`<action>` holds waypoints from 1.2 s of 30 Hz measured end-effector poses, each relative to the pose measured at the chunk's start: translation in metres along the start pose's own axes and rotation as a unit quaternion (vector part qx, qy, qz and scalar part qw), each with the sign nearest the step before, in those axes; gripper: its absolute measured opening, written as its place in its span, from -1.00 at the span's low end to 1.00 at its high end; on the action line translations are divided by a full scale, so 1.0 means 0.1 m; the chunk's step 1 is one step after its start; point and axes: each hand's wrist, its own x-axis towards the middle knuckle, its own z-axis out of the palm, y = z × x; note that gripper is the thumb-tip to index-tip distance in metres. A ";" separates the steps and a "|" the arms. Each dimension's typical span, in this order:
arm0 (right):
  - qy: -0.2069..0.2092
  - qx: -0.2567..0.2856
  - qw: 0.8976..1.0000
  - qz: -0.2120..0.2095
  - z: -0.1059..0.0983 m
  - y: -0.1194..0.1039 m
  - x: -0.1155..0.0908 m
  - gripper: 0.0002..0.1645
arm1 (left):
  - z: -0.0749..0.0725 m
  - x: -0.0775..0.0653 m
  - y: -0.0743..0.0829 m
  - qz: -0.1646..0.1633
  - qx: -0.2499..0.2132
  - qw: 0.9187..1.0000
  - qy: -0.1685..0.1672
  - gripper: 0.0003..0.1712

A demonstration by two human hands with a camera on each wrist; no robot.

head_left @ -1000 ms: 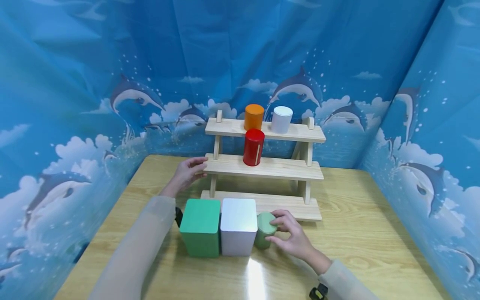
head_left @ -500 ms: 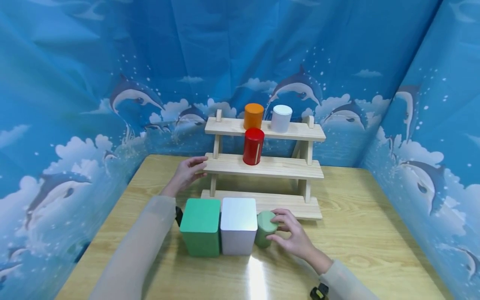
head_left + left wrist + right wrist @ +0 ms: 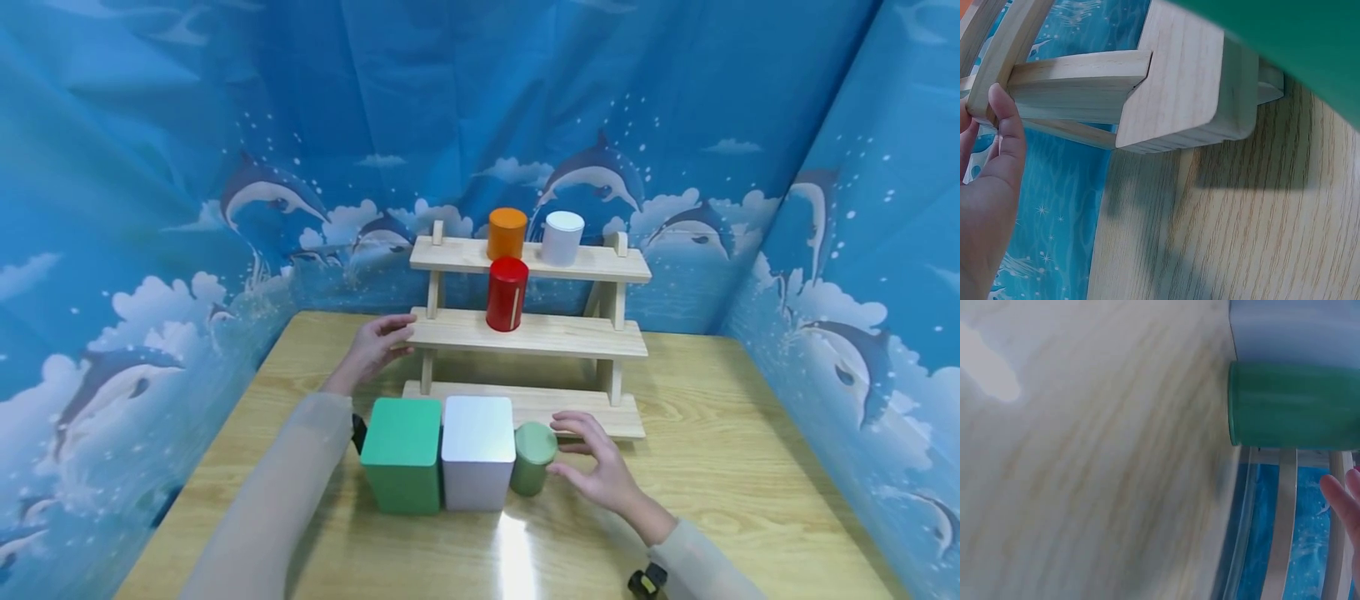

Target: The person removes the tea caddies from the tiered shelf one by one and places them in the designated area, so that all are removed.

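Note:
My left hand (image 3: 372,343) pinches the left end of the middle board of a wooden three-tier display stand (image 3: 570,336); the left wrist view shows thumb and fingers on either side of that board (image 3: 1007,56). My right hand (image 3: 600,471) is spread just right of a small green canister (image 3: 531,467), its fingers clear of it; in the right wrist view a gap shows between fingertips and canister (image 3: 1297,406). The canister stands upright against a silver-white box (image 3: 477,450), which has a taller green box (image 3: 405,454) on its left. All three stand in front of the lowest board.
An orange canister (image 3: 507,233) and a white canister (image 3: 562,239) stand on the top board. On the middle board is a red canister (image 3: 507,293). Blue dolphin-print curtains (image 3: 465,108) surround the wooden table (image 3: 720,433) at the back and sides.
My right hand has let go of the small green canister and drawn slightly to the right. The canister stays beside the silver-white box. My left hand has kept its place on the stand.

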 end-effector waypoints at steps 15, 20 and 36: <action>0.056 0.001 0.998 -0.006 -0.08 0.09 0.05 -0.46 | -0.02 0.01 -0.02 0.006 -0.004 1.000 -0.004 -0.54; 0.072 0.001 0.997 0.033 -0.12 0.14 0.10 -0.50 | -0.01 0.00 -0.02 0.010 -0.001 1.000 -0.005 -0.55; 0.098 -0.010 0.993 0.063 -0.17 0.19 0.32 -0.56 | -0.03 0.02 -0.04 0.016 -0.008 1.000 -0.014 -0.49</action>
